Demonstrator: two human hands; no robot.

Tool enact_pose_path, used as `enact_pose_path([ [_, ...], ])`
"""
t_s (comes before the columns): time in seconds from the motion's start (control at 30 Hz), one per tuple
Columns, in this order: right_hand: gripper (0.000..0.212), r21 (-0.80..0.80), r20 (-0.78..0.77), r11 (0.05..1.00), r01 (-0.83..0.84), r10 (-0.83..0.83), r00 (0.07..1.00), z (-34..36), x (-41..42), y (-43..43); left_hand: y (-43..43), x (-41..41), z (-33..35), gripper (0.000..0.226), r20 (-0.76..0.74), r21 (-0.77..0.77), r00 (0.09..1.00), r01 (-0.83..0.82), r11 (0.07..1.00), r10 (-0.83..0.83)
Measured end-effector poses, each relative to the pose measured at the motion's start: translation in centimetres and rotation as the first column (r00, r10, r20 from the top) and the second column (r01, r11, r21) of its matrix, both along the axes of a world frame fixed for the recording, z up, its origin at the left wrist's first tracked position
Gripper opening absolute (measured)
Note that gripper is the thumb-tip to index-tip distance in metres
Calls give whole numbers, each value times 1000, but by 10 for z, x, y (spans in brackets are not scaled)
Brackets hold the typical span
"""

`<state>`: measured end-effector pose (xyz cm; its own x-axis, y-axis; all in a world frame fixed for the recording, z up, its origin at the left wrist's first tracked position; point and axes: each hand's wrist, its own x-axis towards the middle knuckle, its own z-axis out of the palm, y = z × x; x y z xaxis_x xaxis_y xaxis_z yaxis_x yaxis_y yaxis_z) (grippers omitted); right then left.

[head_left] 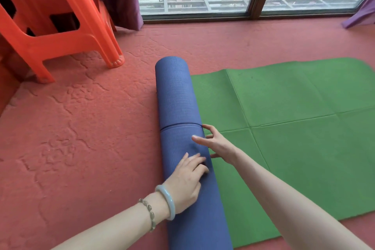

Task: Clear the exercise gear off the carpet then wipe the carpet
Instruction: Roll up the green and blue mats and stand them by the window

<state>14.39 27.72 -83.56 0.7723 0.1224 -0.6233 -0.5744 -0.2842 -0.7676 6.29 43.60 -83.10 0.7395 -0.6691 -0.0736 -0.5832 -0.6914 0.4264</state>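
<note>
Left grip flat on blue roll; right grip seemingly loose at roll edge.

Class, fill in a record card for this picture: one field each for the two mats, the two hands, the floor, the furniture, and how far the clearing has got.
Blue mat: rolled up, lying along the green mat's left edge.
Green mat: spread flat, with fold creases.
Left hand: fingers laid flat on top of the roll.
Right hand: fingers spread, touching the roll's right side.
Carpet: red, embossed pattern.
Stool: orange plastic, far left.
Progress: neither mat is off the carpet yet.
</note>
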Motion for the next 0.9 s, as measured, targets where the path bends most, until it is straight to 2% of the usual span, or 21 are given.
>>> enact_pose_path([
  [0.07,75,-4,-19,1000,-24,24,1000,-7,-3,0,18,8,-3,38,40,-157,999,1,988,5],
  [0.13,76,35,-47,999,-13,15,999,-10,-4,-2,38,16,-5,45,-2,-239,976,-210,948,216],
  [0.17,76,56,-64,998,-1,5,998,-11,-3,-4,48,19,-6,59,-83,-280,925,-379,882,371],
  [0.2,75,77,-80,997,6,0,997,-10,-3,-7,56,21,-5,73,-238,-288,827,-560,776,509],
  [0.23,76,100,-99,995,17,-7,995,-10,-2,-9,63,23,-5,83,-441,-229,692,-702,674,571],
  [0.27,79,123,-112,992,28,-14,994,-11,-2,-11,67,25,-5,90,-609,-133,562,-768,626,560],
  [0.3,84,139,-119,989,41,-24,993,-11,-3,-13,70,25,-4,97,-706,-76,495,-765,640,507],
  [0.37,87,150,-116,988,48,-31,993,-12,-3,-12,67,23,-2,108,-791,-106,480,-720,686,381],
  [0.4,86,148,-112,988,45,-29,993,-10,-3,-10,63,22,-1,101,-799,-141,488,-719,680,350],
  [0.47,88,161,-111,986,40,-22,994,-5,-4,-6,59,20,0,70,-822,-195,488,-724,662,292],
  [0.5,90,175,-113,984,40,-21,993,-4,-4,-3,59,19,-1,64,-812,-218,506,-726,652,291],
  [0.57,88,212,-121,976,42,-17,993,-3,-6,4,66,17,0,66,-790,-236,525,-737,633,317],
  [0.7,71,334,-186,941,51,13,982,-7,-8,41,101,9,-2,88,-745,-232,503,-811,537,438],
  [0.9,73,471,-239,882,4,123,963,-14,-18,128,159,-7,4,74,-771,-264,387,-917,299,506],
])
